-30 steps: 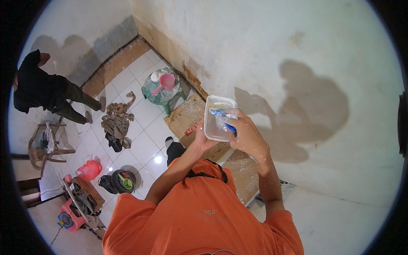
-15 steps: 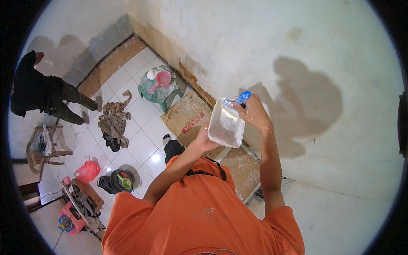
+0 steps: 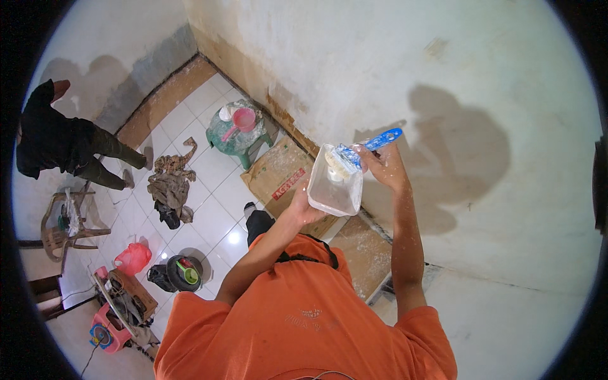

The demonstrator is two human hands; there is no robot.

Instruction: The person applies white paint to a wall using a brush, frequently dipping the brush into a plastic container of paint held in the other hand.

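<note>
My left hand is closed round the side of a white rectangular plastic tub, tilted so its inside shows. A paintbrush with a blue handle is gripped in my right hand. White material coats the brush near its bristles, which point into the far end of the tub. A small pale lump sits under the bristles; whether they touch the tub's wall I cannot tell. Both hands are in front of the patchy whitish wall, on which my shadow falls.
A green stool bearing a pink dipper stands by the wall, beside flattened cardboard. Crumpled cloth, a dark bucket, a red plastic bag and a chair are leftward. Another person in dark clothes stands far left.
The brush has turned in my right hand: its blue handle now points away to the right, and its bristles have come into view over the tub. The tub stays nearly in place.
</note>
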